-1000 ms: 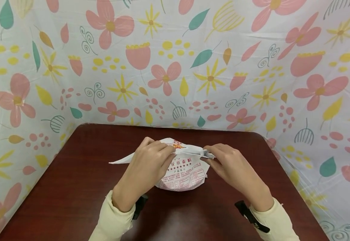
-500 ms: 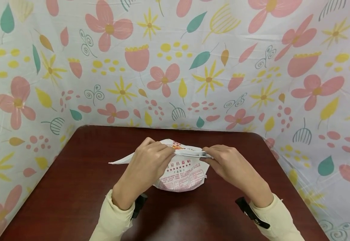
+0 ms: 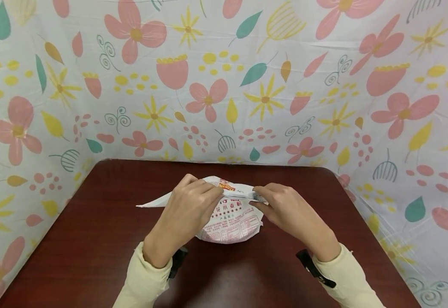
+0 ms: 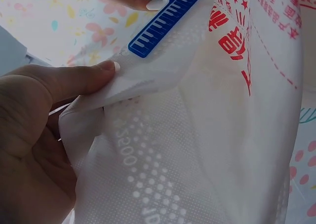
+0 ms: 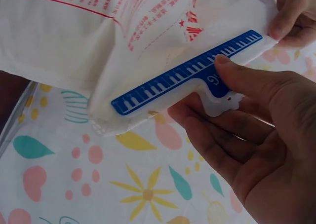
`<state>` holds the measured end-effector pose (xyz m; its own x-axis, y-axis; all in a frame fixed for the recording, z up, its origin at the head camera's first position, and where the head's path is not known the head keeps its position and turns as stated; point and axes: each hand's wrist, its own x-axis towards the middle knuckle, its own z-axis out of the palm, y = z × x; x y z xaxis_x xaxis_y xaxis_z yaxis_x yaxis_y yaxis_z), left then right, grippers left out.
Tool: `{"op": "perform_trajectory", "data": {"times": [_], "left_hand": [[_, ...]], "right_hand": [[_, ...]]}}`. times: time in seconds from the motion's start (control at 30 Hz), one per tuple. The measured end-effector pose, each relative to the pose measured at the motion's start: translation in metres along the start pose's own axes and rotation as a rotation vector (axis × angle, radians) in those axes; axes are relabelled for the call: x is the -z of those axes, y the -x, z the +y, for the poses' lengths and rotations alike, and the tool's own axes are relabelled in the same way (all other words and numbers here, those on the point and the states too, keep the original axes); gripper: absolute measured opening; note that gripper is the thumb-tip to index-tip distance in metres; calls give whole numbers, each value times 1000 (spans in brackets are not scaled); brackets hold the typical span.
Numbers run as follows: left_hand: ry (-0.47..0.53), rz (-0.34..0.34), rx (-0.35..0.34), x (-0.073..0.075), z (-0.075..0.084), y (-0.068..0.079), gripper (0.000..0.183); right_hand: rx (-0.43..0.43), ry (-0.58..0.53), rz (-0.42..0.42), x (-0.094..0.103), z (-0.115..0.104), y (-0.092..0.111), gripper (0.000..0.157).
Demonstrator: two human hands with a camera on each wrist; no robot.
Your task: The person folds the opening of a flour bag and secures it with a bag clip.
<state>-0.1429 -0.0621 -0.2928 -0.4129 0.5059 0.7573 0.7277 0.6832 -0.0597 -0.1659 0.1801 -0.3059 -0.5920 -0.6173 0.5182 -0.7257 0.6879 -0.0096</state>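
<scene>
A white paper-like flour bag (image 3: 231, 226) with red Chinese print sits on the table, its top edge folded over. My left hand (image 3: 189, 214) grips the left part of that fold. In the left wrist view its thumb lies on top and the fingers are behind the bag. A blue and white bag clip (image 5: 182, 76) with a piano-key pattern lies along the fold on the right. My right hand (image 5: 266, 130) pinches the clip's handle, thumb on top and fingers beneath. A pointed white flap of the bag sticks out beyond the left hand.
The dark red-brown table (image 3: 93, 239) has rounded far corners. Behind it and along both sides hangs a floral-print cloth (image 3: 208, 60). Black straps (image 3: 316, 269) sit on both wrists, over pale cream sleeves (image 3: 343, 278).
My right hand has shifted slightly left, closer to the left hand. The left hand keeps its grip on the bag's fold. The head view has turned a little.
</scene>
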Motion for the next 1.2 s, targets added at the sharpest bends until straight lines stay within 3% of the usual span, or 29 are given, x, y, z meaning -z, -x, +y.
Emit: {"op": "perform_trajectory", "data": {"times": [0.17, 0.27, 0.5, 0.77, 0.97, 1.2], "left_hand": [[1, 6, 7, 0, 0, 0, 17], [-1, 6, 6, 1, 0, 0, 15], [2, 8, 1, 0, 1, -2, 14], [12, 2, -20, 1, 3, -3, 10], [5, 17, -29, 0, 3, -4, 16], [6, 9, -10, 0, -1, -1, 17]], "right_hand": [[-117, -81, -26, -2, 6, 6, 46], [-150, -103, -27, -4, 9, 9, 48], [-86, -163, 4, -7, 9, 10, 29], [-30, -254, 41, -2, 8, 10, 27], [-36, -239, 29, -6, 6, 8, 22], [-77, -247, 10, -16, 7, 4, 27]]}}
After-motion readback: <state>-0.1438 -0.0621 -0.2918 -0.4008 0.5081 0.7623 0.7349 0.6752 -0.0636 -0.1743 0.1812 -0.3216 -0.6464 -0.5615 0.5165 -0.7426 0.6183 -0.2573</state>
